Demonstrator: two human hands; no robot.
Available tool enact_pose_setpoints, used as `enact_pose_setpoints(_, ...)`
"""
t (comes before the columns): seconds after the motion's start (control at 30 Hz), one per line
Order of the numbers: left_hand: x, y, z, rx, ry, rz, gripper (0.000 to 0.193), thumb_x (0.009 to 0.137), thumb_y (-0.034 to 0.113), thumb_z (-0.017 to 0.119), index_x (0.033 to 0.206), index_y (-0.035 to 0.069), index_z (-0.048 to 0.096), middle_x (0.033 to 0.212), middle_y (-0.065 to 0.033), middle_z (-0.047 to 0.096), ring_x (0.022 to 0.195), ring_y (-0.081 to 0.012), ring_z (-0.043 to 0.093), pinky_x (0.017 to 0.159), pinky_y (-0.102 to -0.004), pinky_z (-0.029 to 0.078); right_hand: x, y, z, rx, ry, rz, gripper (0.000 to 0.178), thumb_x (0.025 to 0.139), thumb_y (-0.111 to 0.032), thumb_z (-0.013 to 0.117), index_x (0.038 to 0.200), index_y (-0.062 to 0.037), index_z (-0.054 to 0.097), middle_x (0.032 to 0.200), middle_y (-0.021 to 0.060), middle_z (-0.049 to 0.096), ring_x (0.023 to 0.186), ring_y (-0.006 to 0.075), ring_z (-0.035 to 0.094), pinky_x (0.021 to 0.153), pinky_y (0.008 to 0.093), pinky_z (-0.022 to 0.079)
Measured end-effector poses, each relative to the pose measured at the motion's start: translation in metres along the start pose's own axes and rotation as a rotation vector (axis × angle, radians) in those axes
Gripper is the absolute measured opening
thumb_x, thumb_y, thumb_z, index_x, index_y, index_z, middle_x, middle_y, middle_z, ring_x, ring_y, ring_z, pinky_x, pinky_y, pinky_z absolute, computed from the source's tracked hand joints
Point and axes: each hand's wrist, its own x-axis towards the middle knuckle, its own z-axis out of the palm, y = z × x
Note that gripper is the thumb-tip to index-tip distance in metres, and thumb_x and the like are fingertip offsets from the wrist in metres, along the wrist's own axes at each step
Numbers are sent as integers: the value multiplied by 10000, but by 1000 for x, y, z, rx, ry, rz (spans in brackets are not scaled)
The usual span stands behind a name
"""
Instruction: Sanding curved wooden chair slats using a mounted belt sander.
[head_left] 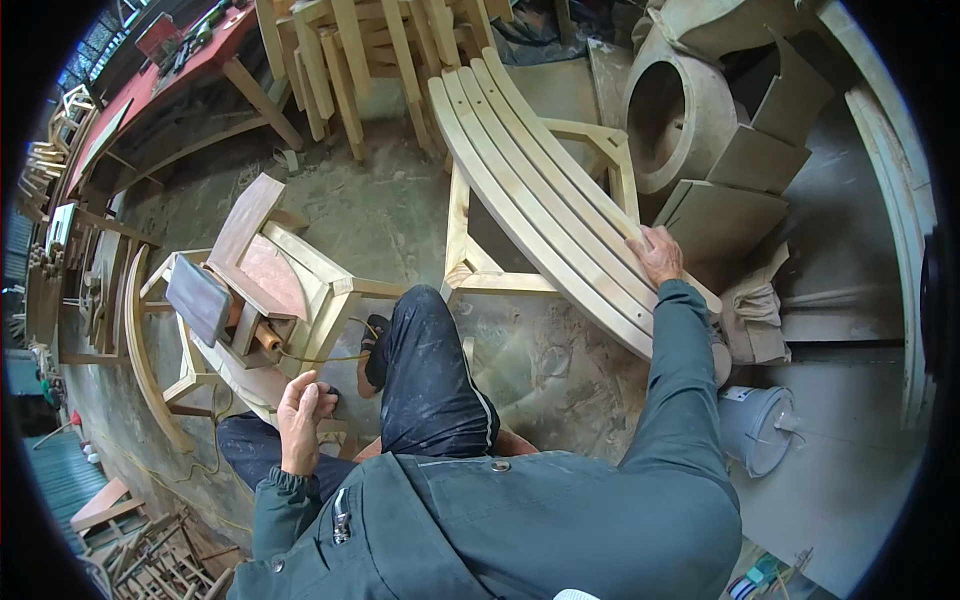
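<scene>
Slatted panel (548,196) at one o'clock, laid across a wood frame (457,222), which probably keeps it raised within reach. Right hand (658,256), between two and three o'clock, clasps one long edge toward the near end, likely to steady it. Left hand (303,420), eight o'clock, fingers half curled; can't tell if it holds anything. Panel: pale, smooth-looking wood, long curved strips, narrow gaps. Frame: squared timber, angled corners.

We have slats (521,178) across a frame (503,283) ahead right, our right hand (657,255) on them. A second frame (322,300) stands left, near our left hand (302,418); beyond it is the desk (115,100). A bucket (752,430) sits to our right.
</scene>
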Motion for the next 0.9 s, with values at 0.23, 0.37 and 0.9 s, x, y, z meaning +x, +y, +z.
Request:
enact_pose_setpoints(0.23, 5, -2, 13, 18, -23, -27, 344, 1076, 236, 619, 1363, 52, 579, 1108, -48, 683, 927, -113, 688, 833, -245, 556, 30, -11, 26, 308, -121, 142, 537, 946, -515, 646, 1274, -95, 715, 1301, 164, 686, 1219, 364, 627, 1044, 433, 482)
enact_pose_setpoints(0.37, 4, -4, 12, 45, -18, -47, 328, 1080, 231, 610, 1359, 59, 588, 1111, -43, 680, 934, -114, 684, 836, -251, 559, 58, -86, 50, 242, -74, 202, 656, 961, -625, 567, 1341, -100, 664, 1294, 203, 698, 1222, 389, 643, 1060, 463, 464)
enact_pose_setpoints(0.9, 21, -8, -17, -100, -50, -64, 354, 1098, 209, 569, 1409, 46, 527, 1154, -84, 670, 973, -170, 706, 851, -288, 593, 39, -46, 26, 289, -39, 391, 569, 928, -519, 653, 1343, -131, 686, 1356, 162, 684, 1266, 369, 625, 1093, 454, 462)
